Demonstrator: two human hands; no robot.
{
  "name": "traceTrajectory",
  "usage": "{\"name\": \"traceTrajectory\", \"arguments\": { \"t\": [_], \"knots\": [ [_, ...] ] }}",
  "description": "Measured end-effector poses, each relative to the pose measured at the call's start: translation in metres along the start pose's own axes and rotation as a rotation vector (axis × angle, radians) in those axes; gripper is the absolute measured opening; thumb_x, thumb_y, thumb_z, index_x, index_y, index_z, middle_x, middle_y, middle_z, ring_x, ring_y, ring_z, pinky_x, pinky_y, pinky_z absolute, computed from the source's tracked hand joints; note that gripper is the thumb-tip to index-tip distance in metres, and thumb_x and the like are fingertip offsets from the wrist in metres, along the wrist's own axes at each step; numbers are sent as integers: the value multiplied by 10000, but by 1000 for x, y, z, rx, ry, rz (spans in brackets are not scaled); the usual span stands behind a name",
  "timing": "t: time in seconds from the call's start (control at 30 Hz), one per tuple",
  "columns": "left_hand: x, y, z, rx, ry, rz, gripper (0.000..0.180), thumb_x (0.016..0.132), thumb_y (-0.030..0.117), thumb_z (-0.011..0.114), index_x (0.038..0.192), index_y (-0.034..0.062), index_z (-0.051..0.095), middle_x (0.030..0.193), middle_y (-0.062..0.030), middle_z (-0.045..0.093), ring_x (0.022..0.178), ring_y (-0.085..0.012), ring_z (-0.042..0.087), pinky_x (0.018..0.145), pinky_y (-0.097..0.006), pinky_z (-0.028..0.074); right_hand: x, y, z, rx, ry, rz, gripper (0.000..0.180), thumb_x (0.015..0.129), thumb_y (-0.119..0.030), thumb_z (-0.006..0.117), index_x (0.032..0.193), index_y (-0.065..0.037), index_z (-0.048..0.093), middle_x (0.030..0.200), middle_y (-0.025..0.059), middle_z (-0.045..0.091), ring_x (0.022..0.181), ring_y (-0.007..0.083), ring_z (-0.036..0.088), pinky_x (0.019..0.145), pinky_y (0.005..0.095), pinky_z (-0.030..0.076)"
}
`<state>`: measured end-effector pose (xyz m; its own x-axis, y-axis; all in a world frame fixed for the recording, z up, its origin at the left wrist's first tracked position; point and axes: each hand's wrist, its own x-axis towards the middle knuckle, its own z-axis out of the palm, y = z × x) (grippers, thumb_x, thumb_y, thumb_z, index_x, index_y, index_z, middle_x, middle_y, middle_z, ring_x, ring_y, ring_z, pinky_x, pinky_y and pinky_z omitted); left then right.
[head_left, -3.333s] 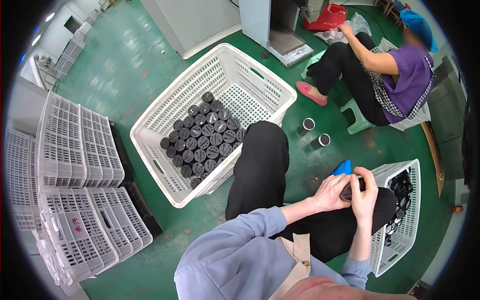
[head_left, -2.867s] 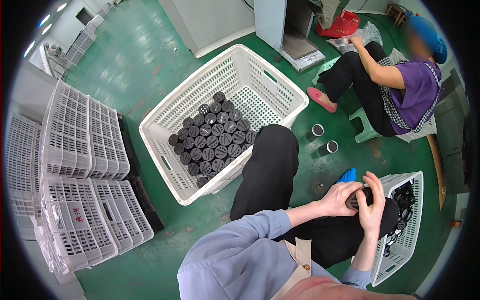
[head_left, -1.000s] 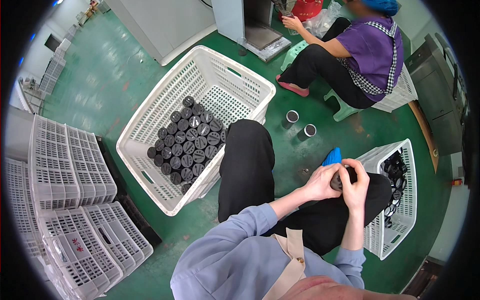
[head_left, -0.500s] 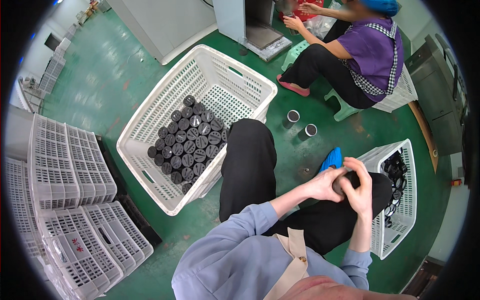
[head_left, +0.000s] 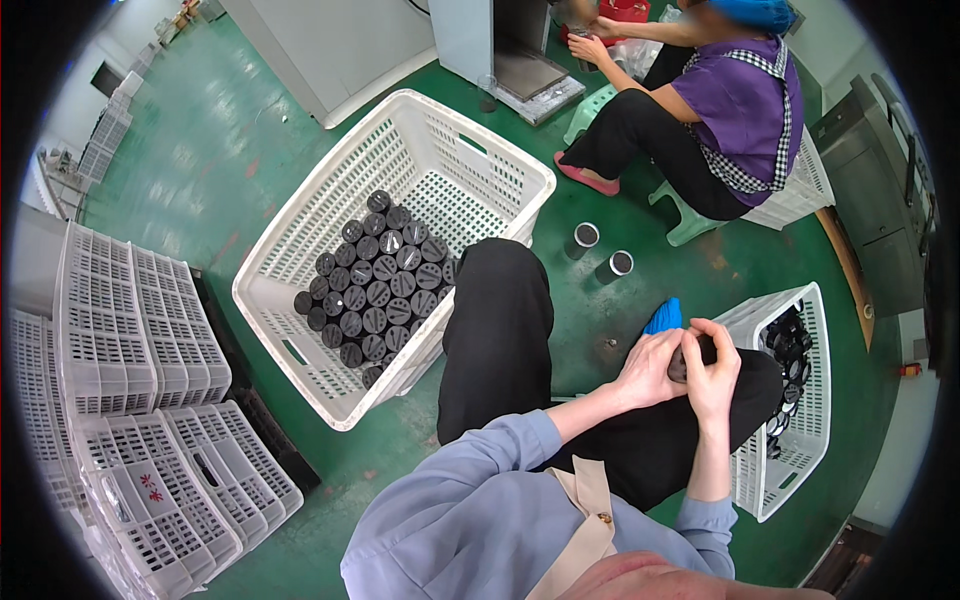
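In the head view, just beside the seated person's right knee (head_left: 758,384), a dark round container (head_left: 679,366) is held in two bare hands. It could slip and fall to the green floor (head_left: 590,320) if either hand loosens, since its side looks smooth and the grip is mostly fingertips. A careless swing of the blue-covered foot (head_left: 663,316) might also tip the two upright jars (head_left: 603,249) standing near it. The container lies between the two sets of fingers: those of the left hand (head_left: 648,369) curl against its left side, and those of the right hand (head_left: 714,376) bend around its right, closed on it. Further right, a white crate (head_left: 750,472) holds black pieces; whether any touch is hidden.
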<state>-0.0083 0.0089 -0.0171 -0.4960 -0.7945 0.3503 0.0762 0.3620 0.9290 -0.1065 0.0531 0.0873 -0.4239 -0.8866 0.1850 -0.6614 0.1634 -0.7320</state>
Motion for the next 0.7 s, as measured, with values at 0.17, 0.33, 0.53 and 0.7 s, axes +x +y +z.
{"name": "traceTrajectory", "arguments": {
  "t": [0.17, 0.33, 0.53, 0.7],
  "knots": [
    [13, 15, -23, -718, -584, -207, 593, 697, 122, 844, 1208, 7, 566, 920, -6, 595, 829, -129, 618, 714, -331, 517, 11, -23, -44, 38, -404, -355, 444, 742, -131, 801, 1149, 21, 708, 1160, 139, 749, 1122, 331, 708, 1025, 450, 526],
    [-1, 11, 6, -8, -6, -32, 651, 717, 198, 882, 1240, -27, 565, 994, -224, 693, 915, -457, 694, 783, -519, 561, 0, 11, 7, 15, 120, 8, 97, 953, -49, 715, 1016, 24, 719, 893, 89, 735, 847, 147, 682, 816, 299, 546],
    [10, 6, -21, -228, -337, -135, 605, 701, 132, 857, 1199, -29, 553, 980, -184, 693, 877, -362, 729, 766, -452, 575, -2, 6, -12, 51, -134, -111, 319, 835, -72, 764, 1129, 35, 706, 1160, 166, 719, 1078, 294, 712, 956, 387, 547],
    [-3, 12, -17, -776, -755, -285, 458, 717, 117, 882, 1062, 5, 602, 949, -29, 654, 889, -123, 649, 772, -302, 539, -9, -13, -46, 173, -455, -177, 210, 806, -50, 773, 994, 17, 707, 928, 121, 738, 868, 241, 719, 829, 351, 554]
  ]
}}
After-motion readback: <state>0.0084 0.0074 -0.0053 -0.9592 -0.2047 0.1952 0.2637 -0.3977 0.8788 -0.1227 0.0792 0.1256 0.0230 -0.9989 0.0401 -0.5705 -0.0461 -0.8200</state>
